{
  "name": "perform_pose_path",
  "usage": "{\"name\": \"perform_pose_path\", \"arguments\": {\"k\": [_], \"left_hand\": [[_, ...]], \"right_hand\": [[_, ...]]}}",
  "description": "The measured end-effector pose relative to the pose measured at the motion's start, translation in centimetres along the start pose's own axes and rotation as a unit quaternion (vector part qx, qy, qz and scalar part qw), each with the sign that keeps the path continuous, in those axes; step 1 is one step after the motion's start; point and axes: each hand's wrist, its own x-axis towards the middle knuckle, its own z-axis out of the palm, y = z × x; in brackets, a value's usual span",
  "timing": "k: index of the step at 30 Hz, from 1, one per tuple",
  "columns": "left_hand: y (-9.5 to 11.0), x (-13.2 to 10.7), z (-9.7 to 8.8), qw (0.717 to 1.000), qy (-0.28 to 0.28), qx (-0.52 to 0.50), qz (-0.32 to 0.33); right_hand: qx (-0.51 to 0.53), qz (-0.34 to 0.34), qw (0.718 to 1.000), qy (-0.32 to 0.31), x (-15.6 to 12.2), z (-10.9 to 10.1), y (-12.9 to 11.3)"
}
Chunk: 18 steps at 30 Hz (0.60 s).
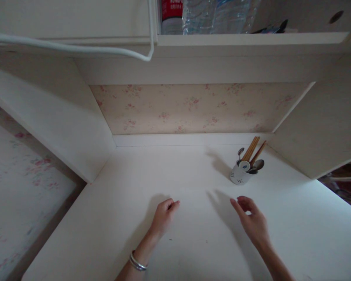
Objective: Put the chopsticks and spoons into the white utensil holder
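My left hand [163,215] is over the white tabletop [163,171], left of the middle, its fingers curled into a loose fist with the thumb on top. Nothing shows in it. A silver bangle [137,262] is on that wrist. On the right, my right hand [253,220] has its fingers bent and apart from the thumb, with nothing between them. Just beyond it stands a white perforated utensil holder [238,176]. Wooden chopsticks [251,149], metal spoons [259,164] and a white round-ended utensil [245,166] stick out of it.
Overhead, a shelf [245,40] carries clear plastic bottles [210,17] and a red-labelled item [172,11]. A white bent rod [76,47] runs across the upper left. Side panels [55,113] flank the tabletop, with floral wallpaper [175,109] at the back.
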Motion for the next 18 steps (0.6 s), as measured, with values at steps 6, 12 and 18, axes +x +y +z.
{"name": "perform_pose_path", "arguments": {"k": [6, 12, 18], "left_hand": [[0.3, -0.1, 0.0, 1.000, 0.000, -0.001, -0.004], [0.3, -0.1, -0.1, 0.999, 0.029, -0.010, 0.014], [0.0, 0.0, 0.0, 1.000, 0.024, 0.003, 0.017]], "right_hand": [[0.071, -0.056, 0.975, -0.202, -3.4, 6.3, -4.7], [0.139, -0.131, 0.936, -0.294, -6.6, 12.5, -9.2], [0.142, -0.139, 0.931, -0.306, -6.7, 12.5, -9.0]]}}
